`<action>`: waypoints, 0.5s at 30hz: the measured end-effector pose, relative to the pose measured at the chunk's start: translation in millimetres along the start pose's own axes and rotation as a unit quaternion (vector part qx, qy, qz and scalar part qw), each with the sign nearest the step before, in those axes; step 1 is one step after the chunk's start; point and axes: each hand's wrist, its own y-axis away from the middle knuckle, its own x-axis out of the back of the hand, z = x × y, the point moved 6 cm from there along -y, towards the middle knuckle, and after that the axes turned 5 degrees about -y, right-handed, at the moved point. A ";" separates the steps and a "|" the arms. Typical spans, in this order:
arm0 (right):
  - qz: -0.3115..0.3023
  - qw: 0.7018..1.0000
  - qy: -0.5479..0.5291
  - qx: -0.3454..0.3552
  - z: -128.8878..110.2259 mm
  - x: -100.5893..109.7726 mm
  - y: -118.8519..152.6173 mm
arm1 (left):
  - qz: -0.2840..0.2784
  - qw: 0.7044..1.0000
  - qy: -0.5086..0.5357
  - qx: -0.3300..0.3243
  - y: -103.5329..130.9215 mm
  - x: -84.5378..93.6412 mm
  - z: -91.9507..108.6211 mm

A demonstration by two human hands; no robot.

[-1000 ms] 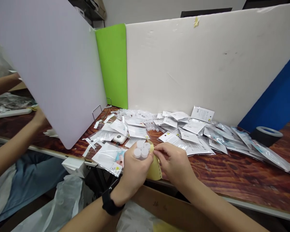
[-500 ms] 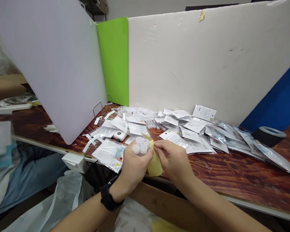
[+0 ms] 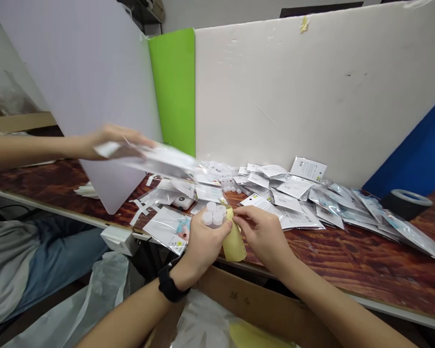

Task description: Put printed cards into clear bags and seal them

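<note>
My left hand (image 3: pixel 205 241) is closed around a bundle of several small bottles with white caps (image 3: pixel 213 215), caps facing up. A strip of yellow paper (image 3: pixel 234 244) lies against the bundle's right side and curls downward. My right hand (image 3: pixel 263 231) pinches the upper edge of that paper between thumb and fingers. Both hands are above the near edge of the wooden table. Just left of my left hand lies a clear packet with a printed card (image 3: pixel 168 229). The lower part of the bottles is hidden by my left hand.
A co-worker's hand (image 3: pixel 118 140) reaches in from the left with blurred packets. Flat packets (image 3: pixel 293 186) lie heaped along the table (image 3: pixel 377 263), beside a black tape roll (image 3: pixel 406 205). Pale panels (image 3: pixel 311 96) stand behind. An open carton (image 3: pixel 253 299) is below my arms.
The co-worker's arm has swung in from the left, carrying packets over the table. My hands keep their grip on the bottles and yellow paper, with little movement.
</note>
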 end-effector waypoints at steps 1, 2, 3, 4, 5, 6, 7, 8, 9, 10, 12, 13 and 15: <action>0.000 1.000 0.004 0.006 -0.3 -1.2 1.2 | -0.001 1.000 0.001 0.000 0.0 -0.3 0.2; 0.000 1.000 0.007 0.010 -0.7 -2.2 2.1 | -0.002 1.000 0.002 -0.001 0.2 -0.5 0.5; -0.002 1.000 0.010 0.013 -1.0 -2.8 2.6 | -0.004 1.000 0.001 -0.001 0.3 -0.7 1.1; -0.003 1.000 0.013 0.014 -1.4 -3.1 2.7 | -0.005 1.000 0.001 -0.001 0.6 -0.7 1.8; -0.006 1.000 0.015 0.014 -1.8 -2.9 2.4 | -0.006 1.000 0.001 -0.001 0.9 -0.5 2.6; -0.011 1.000 0.016 0.014 -2.5 -2.5 1.8 | -0.005 1.000 0.000 -0.002 1.2 -0.2 3.5; -0.017 1.000 0.016 0.015 -3.5 -1.9 1.0 | -0.004 1.000 0.000 -0.003 1.5 0.3 4.4; -0.024 0.999 0.014 0.017 -4.9 -0.8 0.1 | -0.002 1.000 -0.002 -0.005 1.8 0.9 5.4; -0.031 0.999 0.011 0.019 -6.8 0.6 -0.8 | -0.001 1.000 -0.004 -0.007 2.2 1.5 6.4; -0.038 0.999 0.007 0.023 -9.2 2.4 -1.5 | 0.001 1.000 -0.008 -0.011 2.4 2.1 7.5; -0.043 0.999 -0.001 0.029 -15.1 8.1 -2.7 | 0.003 1.000 -0.015 -0.017 3.0 3.3 9.5; -0.041 0.999 -0.006 0.028 -18.2 12.1 -3.2 | 0.004 1.000 -0.018 -0.021 3.3 3.8 10.3; -0.030 0.999 -0.035 0.010 -23.4 21.3 -3.7 | 0.004 0.999 -0.024 -0.030 4.7 4.5 11.9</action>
